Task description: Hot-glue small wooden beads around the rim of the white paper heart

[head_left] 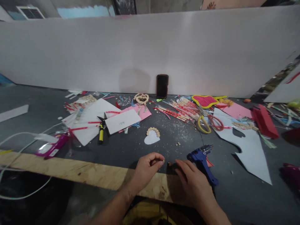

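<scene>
Near the table's front edge, my left hand [148, 167] is closed in a pinch, thumb against fingertips; anything between them is too small to make out. My right hand [195, 179] is open, its fingers reaching left, slightly apart. Between the two hands lies a small brownish piece [170, 164], close to the right fingertips. Beyond them sits a white paper heart [152, 138], with a curve of pale wooden beads [153, 130] along its upper edge. A blue glue gun [200, 159] lies just beside my right hand.
Cutting pliers [101, 131], a white card [123, 121] and a purple glue gun [52, 146] lie left. Scissors [204, 124], bundled red-and-cream sticks [179, 109] and cut white sheet [246, 150] lie right. A phone [162, 86] leans against the white partition [93, 53].
</scene>
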The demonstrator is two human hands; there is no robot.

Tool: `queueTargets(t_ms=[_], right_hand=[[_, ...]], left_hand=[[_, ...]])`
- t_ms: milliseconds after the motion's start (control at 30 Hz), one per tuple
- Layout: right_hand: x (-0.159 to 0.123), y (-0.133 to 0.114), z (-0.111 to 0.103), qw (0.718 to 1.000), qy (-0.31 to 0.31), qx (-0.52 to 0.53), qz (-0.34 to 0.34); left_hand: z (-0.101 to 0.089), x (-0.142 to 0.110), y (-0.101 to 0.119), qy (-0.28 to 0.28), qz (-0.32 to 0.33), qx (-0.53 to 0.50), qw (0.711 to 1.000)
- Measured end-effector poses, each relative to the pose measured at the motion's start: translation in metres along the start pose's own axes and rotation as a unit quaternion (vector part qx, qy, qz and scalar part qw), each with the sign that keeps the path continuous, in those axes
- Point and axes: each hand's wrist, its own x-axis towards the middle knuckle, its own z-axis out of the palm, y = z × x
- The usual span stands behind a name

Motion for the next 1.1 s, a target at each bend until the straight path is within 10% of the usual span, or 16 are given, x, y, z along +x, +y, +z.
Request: queueTargets(t_ms=[267,567,1100], right_hand=[[0.016,-0.014,0.010,0.998,-0.043,0.007,0.033],[0.013,-0.023,-0.005,0.963,-0.021,0.253,0.086],[0.005,-0.021,-0.008,0.957,0.036,0.282,0.060]], left_hand=[[0.001,-0.003,0.004,-0.010,0.011,-0.002,1.000],[0.008,-0.006,0.008,0.000,0.070,0.068,0.995],[0.013,-0.013,0.013,-0.002,0.198,0.068,0.978]])
